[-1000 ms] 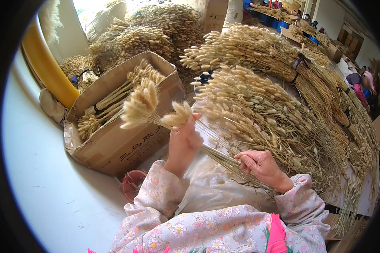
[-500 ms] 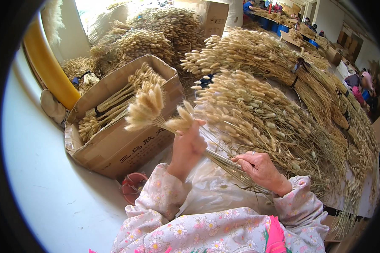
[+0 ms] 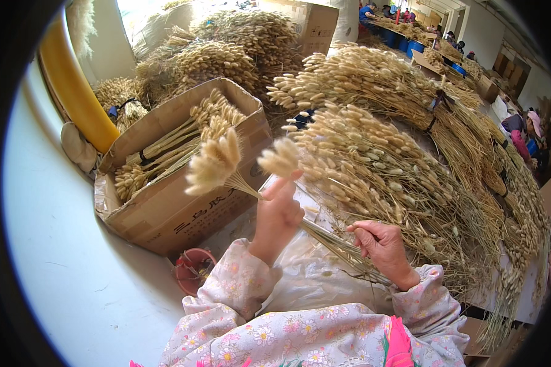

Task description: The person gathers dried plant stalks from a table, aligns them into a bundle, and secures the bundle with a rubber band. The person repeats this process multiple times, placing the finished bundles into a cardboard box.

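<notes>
My left hand [image 3: 278,215] is raised and grips a small bunch of dried grass stems [image 3: 220,164] whose fluffy tan heads fan out to the upper left. My right hand [image 3: 382,243] is closed around the lower ends of thin stems [image 3: 337,244] that run between both hands. Just right of my hands lies a large pile of dried seed-head stalks [image 3: 386,165]. Both sleeves are floral pink.
An open cardboard box [image 3: 165,208] with tied bundles stands to the left. A small red cup [image 3: 193,269] sits below it on the white table [image 3: 73,275]. More bundled heaps [image 3: 239,43] fill the back. A yellow tube [image 3: 73,92] leans at far left. Other people [image 3: 523,131] work far right.
My left hand has lifted the small bunch slightly higher and toward the right. My right hand stays on the stem ends.
</notes>
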### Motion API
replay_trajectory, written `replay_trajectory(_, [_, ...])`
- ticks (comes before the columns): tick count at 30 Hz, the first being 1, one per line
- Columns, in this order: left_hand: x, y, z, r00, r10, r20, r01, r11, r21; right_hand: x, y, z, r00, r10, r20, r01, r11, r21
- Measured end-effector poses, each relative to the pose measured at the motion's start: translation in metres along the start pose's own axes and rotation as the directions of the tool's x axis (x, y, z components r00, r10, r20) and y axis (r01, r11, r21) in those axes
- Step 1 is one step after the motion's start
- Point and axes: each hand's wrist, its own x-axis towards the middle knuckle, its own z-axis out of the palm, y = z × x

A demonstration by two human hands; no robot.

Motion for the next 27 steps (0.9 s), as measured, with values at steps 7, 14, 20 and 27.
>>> replay_trajectory(7, [0.001, -0.005, 0.000, 0.998, -0.006, -0.056, 0.006, 1.000, -0.008, -0.002, 0.000, -0.002, 1.000, -0.019, 0.020, 0.021, 0.996, -0.082])
replay_trajectory(14, [0.002, -0.005, -0.003, 1.000, -0.013, -0.020, 0.013, 1.000, 0.000, -0.002, 0.001, 0.001, 0.998, -0.058, 0.013, 0.060, 0.989, -0.134])
replay_trajectory(20, [0.002, -0.010, -0.013, 0.988, 0.007, 0.155, -0.006, 1.000, -0.002, -0.001, -0.010, -0.002, 0.998, 0.043, 0.052, -0.046, 0.997, 0.064])
replay_trajectory(27, [0.007, -0.016, -0.015, 0.905, 0.065, 0.421, -0.057, 0.998, -0.031, 0.001, -0.039, -0.004, 0.969, 0.045, 0.243, -0.114, 0.953, 0.280])
